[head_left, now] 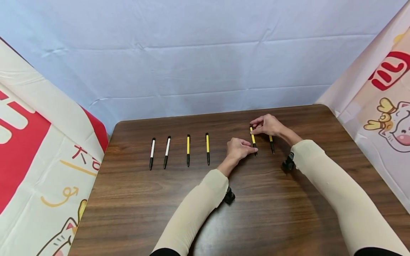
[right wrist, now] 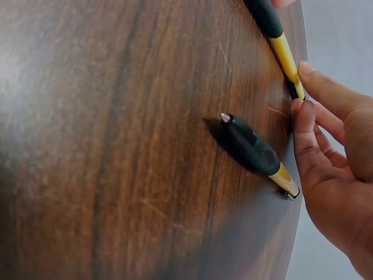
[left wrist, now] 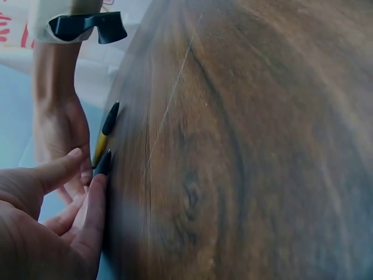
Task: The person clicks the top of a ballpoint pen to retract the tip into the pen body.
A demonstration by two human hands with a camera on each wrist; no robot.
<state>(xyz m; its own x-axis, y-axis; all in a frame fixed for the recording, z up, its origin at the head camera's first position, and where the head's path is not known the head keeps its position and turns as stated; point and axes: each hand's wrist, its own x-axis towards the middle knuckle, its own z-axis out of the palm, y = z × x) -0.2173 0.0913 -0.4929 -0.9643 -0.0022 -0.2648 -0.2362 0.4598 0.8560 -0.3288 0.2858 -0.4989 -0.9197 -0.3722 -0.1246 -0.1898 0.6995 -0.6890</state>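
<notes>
A yellow pen with black ends (head_left: pixel 253 137) lies slanted between my two hands on the table. My right hand (head_left: pixel 269 125) pinches its far end between thumb and fingertips, as the right wrist view also shows. At the near, black end (left wrist: pixel 104 163) of the same pen, my left hand (head_left: pixel 237 148) has its thumb and finger around the tip; the exact contact is partly hidden. A second yellow pen (right wrist: pixel 256 150) lies just right of these, under my right wrist, its far part covered by the hand in the head view.
Left of my hands, two more yellow pens (head_left: pixel 188 150) and two white pens (head_left: pixel 167 152) lie apart in a row, black tips toward me. The brown wooden table (head_left: pixel 144 209) ends at a pale cloth backdrop (head_left: pixel 198 71), with printed cloths on both sides.
</notes>
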